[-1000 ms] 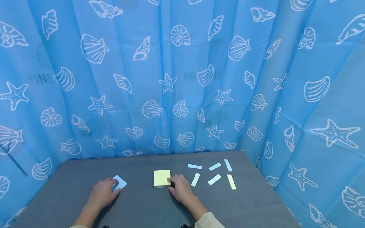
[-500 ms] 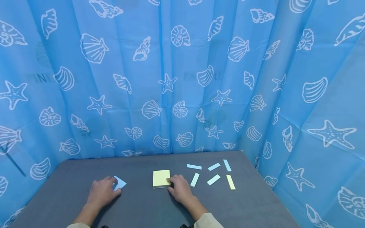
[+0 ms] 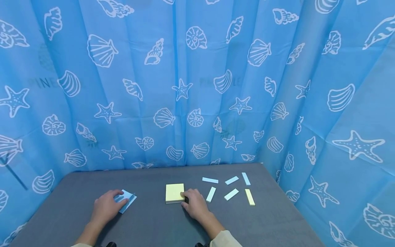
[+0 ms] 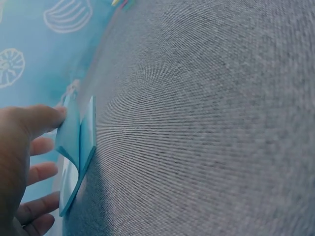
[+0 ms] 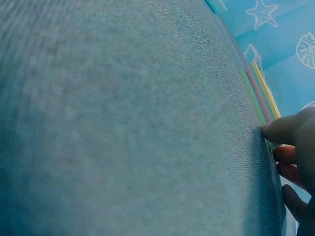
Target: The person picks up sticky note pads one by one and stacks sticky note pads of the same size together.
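Observation:
My left hand [image 3: 105, 207] holds a blue sticky note pad [image 3: 126, 196] at the left of the table. In the left wrist view, the thumb is on the raised upper part of the pad [image 4: 71, 125], which bends away from the layer beneath, and fingertips touch its far edge. My right hand [image 3: 195, 202] rests at the right side of a square stack of sticky note pads [image 3: 174, 192], yellow on top. The right wrist view shows yellow, red and green layers in the stack [image 5: 262, 93], with the thumb touching its edge. A small dark patch lies between the right fingers, its nature unclear.
Several narrow sticky note strips lie right of the stack: blue ones [image 3: 210, 180] behind, pale green ones [image 3: 211, 194] and a yellow one [image 3: 250, 197] in front. A blue shell-print curtain [image 3: 185, 103] hangs behind and beside the grey table [image 3: 154, 226].
The left hand has shifted slightly left, and the blue pad, which lay flat, now has its upper sheets lifted and bent apart. The right hand and the stack have stayed put.

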Motion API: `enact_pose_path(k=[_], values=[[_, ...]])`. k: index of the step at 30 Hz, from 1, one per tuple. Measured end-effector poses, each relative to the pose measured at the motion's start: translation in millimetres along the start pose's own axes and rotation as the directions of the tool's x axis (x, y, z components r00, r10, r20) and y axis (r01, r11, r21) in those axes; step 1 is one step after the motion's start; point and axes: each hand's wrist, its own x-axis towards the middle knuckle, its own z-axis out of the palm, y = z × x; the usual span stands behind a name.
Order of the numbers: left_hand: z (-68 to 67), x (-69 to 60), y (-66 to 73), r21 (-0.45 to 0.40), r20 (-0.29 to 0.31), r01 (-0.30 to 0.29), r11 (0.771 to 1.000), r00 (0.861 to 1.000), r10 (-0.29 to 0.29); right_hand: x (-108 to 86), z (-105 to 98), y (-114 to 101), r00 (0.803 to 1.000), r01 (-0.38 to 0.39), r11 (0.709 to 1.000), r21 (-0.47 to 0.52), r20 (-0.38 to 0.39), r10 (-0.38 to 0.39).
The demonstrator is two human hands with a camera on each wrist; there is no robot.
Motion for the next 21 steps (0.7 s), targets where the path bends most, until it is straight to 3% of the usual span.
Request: enact_pose_path(k=[12,21], values=[[0.1,-0.9,0.2,-0.048,0.015,0.039,0.998,0.999,-0.039,1.0,1.7,1.8,1.000,-0.002,1.000,0.005,0.004,0.002],[0.2,-2.1,1.2,0.017,0.027,0.016,1.000,1.000,-0.016,-0.1,1.2,0.3,1.000,-0.019,1.000,0.011,0.014,0.019]])
